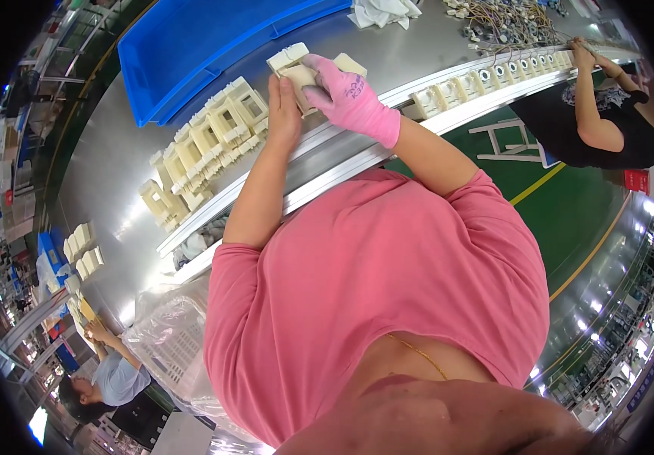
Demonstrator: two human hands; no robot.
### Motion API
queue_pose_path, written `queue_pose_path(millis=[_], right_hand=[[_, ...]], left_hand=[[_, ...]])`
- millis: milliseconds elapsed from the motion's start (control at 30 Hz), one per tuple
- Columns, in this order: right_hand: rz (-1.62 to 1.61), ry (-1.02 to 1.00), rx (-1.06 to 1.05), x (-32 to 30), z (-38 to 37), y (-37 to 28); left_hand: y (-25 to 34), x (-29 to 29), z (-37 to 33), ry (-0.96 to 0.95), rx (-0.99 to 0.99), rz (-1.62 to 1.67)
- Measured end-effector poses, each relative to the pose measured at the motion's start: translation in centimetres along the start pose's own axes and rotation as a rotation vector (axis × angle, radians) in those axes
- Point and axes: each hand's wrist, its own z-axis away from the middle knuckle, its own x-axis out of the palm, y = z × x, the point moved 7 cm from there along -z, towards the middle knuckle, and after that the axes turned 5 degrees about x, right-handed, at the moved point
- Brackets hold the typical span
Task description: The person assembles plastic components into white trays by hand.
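Both my hands are on a cream plastic housing (295,73) at the metal rail along the bench's near edge. My bare left hand (284,114) is closed against the housing's left side, its thumb up along it. From the right, my right hand (350,98) in a pink glove with grey fingertips bends its fingers over the housing. Part of the housing is hidden under the glove. Another cream piece (350,65) shows just behind the gloved hand. Left of my hands, several cream plastic frames (209,136) stand in a slanting row on the bench.
A blue tray (141,91) lies beyond the frames. Rightward, a metal rail (448,118) carries several housings (486,80), some with round dark parts. Behind it are heaped wired parts (505,23) and a white cloth-like bundle (384,11). Co-workers are at far right and lower left.
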Motion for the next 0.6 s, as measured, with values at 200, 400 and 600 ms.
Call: queue_pose_path(millis=[200,400,600], right_hand=[[-0.038,-0.131,0.062,-0.5,0.0,-1.5],[-0.36,-0.404,0.318,-0.9,0.3,-1.5],[-0.555,-0.327,-0.129,-4.5,0.3,-3.3]], left_hand=[[-0.1,0.7,0.4,-0.065,-0.109,0.19],[0.8,2.0,1.2,-0.166,-0.213,0.255],[2.0,4.2,3.7,-0.51,-0.444,0.302]])
